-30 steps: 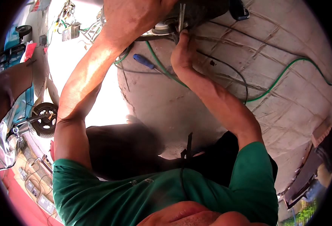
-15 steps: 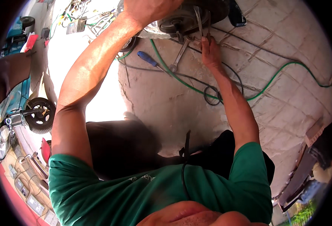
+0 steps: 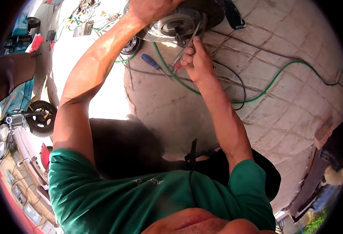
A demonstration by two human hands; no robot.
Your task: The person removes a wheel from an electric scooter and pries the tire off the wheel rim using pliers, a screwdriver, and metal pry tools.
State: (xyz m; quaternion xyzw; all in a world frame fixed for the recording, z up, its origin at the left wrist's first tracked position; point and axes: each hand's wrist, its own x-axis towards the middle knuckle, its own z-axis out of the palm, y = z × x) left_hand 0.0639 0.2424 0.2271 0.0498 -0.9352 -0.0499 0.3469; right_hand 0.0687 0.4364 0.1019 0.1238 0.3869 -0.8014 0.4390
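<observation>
A wheel with a black tyre (image 3: 214, 11) and a grey metal hub (image 3: 171, 25) lies at the top of the view, partly cut off. My left hand (image 3: 152, 11) rests at the wheel's left side; the upper edge hides its fingers. My right hand (image 3: 198, 62) is closed on a slim metal bar (image 3: 196, 31) that resembles a tyre lever, its far end against the wheel's near rim. A second bar stands beside it at the tyre. Below the wheel, a blue-handled screwdriver (image 3: 150, 61) lies on the floor. Something red (image 3: 178, 65) shows beside my right fingers, its kind unclear.
A green hose (image 3: 274, 91) and a dark cable (image 3: 265, 47) run across the tiled floor (image 3: 284, 117). Tools and parts lie at upper left, near a grey box (image 3: 82, 29). A small black-tyred wheel (image 3: 41, 119) on an axle stands at the left.
My right hand has moved left, and the bar in it now slants along the hub's edge. The wheel has shifted slightly left. My hand now partly covers the spanner on the floor.
</observation>
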